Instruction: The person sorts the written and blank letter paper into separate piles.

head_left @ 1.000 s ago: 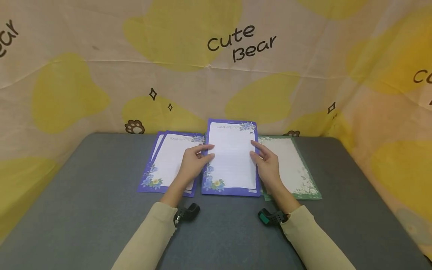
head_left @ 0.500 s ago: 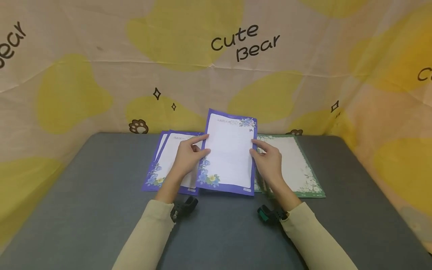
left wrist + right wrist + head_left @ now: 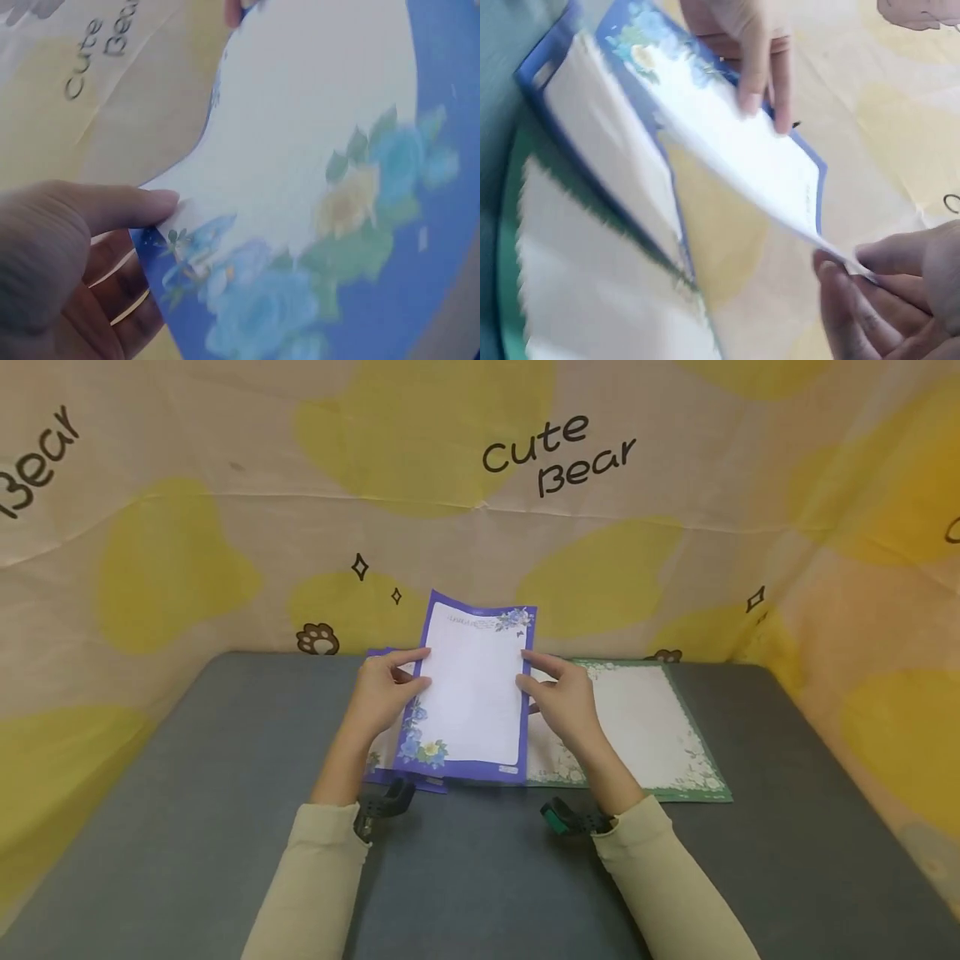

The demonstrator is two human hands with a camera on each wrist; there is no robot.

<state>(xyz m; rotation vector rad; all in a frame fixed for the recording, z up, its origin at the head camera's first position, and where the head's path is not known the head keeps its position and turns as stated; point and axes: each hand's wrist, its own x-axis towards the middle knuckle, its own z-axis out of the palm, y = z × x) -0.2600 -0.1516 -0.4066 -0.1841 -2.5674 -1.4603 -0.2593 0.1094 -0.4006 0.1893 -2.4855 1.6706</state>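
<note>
Both hands hold up a sheet of purple-bordered stationery paper (image 3: 472, 693) with blue flowers at two corners. My left hand (image 3: 381, 693) pinches its left edge, thumb on the front face, as the left wrist view also shows on the left hand (image 3: 82, 247). Its right edge is pinched between thumb and fingers of my right hand (image 3: 562, 697). The sheet is raised and bends slightly in the right wrist view. Behind and below it lie more purple-bordered sheets (image 3: 386, 760), mostly hidden. Green-bordered sheets (image 3: 637, 718) lie on the right, partly covered by the right hand.
All the paper rests near the back of a grey table (image 3: 465, 877). A patterned cloth (image 3: 600, 568) with yellow patches and "Cute Bear" lettering hangs behind it. Black straps with small devices are on both wrists.
Both hands have lifted the purple-bordered sheet and carried it left, from beside the purple sheets to over them. More of the green-bordered sheets now shows.
</note>
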